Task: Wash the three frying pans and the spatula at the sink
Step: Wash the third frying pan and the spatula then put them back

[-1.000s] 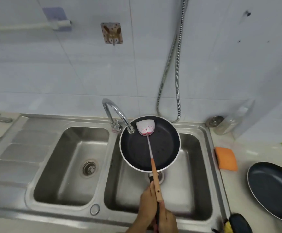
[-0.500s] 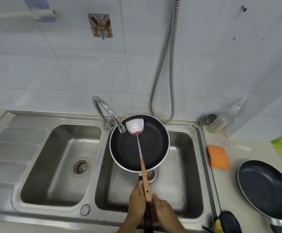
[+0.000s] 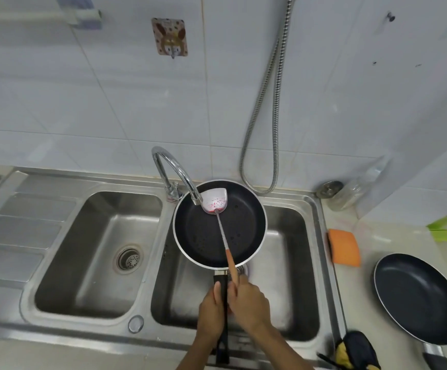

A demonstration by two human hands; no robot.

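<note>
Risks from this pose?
Spatula blade sits right at the spout: water hitting it may spray red residue past the pan.
Left hand alone holds the pan by its handle over the basin; it may tip.
Right hand grips the spatula's end; the blade may knock the spout.

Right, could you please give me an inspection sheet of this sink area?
Surface: steel double sink, counter at right.
Job's things: one pan held over right basin; spatula over it, red-speckled, at the tap; second pan on counter; third not seen.
Clutter: orange sponge, clear bottle, dark-yellow item on counter.
Grippers: left hand grips pan handle; right hand grips spatula.
Cables: metal hose hangs on wall.
Surroundings: white tiles, wall hook.
</note>
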